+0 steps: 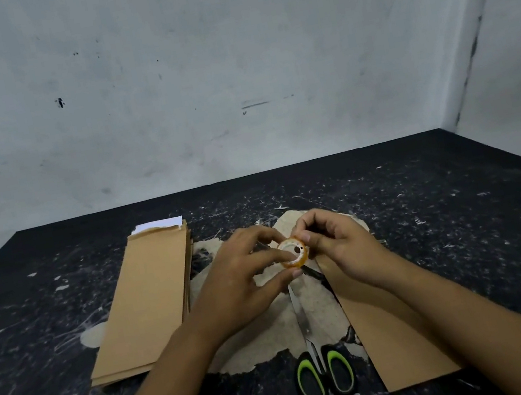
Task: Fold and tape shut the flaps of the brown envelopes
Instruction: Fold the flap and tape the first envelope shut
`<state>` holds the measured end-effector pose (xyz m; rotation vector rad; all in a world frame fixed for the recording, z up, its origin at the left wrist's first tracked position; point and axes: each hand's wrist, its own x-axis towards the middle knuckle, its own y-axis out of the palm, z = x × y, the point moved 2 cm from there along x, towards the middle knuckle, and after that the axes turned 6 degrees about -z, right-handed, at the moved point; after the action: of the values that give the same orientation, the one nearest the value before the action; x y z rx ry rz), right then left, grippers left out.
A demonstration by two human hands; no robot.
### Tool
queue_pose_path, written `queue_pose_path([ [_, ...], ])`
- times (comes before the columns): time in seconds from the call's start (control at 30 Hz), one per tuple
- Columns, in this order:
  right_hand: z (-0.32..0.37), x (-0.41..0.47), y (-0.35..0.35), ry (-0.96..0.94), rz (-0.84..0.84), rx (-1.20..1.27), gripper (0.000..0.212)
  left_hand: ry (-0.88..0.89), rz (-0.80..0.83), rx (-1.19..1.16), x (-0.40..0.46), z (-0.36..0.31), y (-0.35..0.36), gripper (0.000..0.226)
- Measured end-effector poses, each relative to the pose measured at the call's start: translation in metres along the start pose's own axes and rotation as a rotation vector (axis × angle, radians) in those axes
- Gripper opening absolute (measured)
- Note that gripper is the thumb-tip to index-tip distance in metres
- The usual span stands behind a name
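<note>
A small roll of clear tape (292, 253) with a white core is held above the table between both hands. My left hand (248, 272) pinches the roll from the left with thumb and fingers. My right hand (333, 243) pinches its right edge with curled fingers. One brown envelope (390, 331) lies lengthwise under my right forearm, its far end hidden by my hands. A stack of brown envelopes (149, 304) lies to the left, with white paper (159, 225) sticking out at its far end.
Scissors (321, 374) with green-and-black handles lie shut between the stack and the single envelope, blades pointing away from me. The black table (461, 196) is scratched, with a worn pale patch (276, 337) in the middle. A grey wall stands behind it.
</note>
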<state>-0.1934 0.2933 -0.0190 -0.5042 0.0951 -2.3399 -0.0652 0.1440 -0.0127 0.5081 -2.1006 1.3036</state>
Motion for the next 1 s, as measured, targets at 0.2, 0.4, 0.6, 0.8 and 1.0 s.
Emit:
queue_pose_path([
  [0.2, 0.002, 0.003, -0.011, 0.015, -0.043, -0.093, 0.013, -0.045, -0.047, 0.077, 0.003, 0.005, -0.004, 0.037],
  [0.4, -0.003, 0.007, -0.016, 0.055, -0.087, -0.190, 0.012, -0.378, 0.048, -0.132, 0.000, 0.013, -0.001, 0.042],
  [0.6, -0.007, 0.009, -0.023, 0.137, -0.158, -0.213, 0.017, -0.619, -0.033, -0.216, -0.001, 0.017, 0.003, 0.033],
  [0.8, -0.010, 0.010, -0.032, 0.215, -0.166, -0.200, 0.020, -0.485, 0.103, -0.425, -0.002, 0.016, -0.002, 0.021],
  [1.0, -0.006, 0.012, -0.042, 0.215, -0.215, -0.258, 0.018, -0.657, 0.058, -0.291, -0.004, 0.019, 0.001, 0.039],
])
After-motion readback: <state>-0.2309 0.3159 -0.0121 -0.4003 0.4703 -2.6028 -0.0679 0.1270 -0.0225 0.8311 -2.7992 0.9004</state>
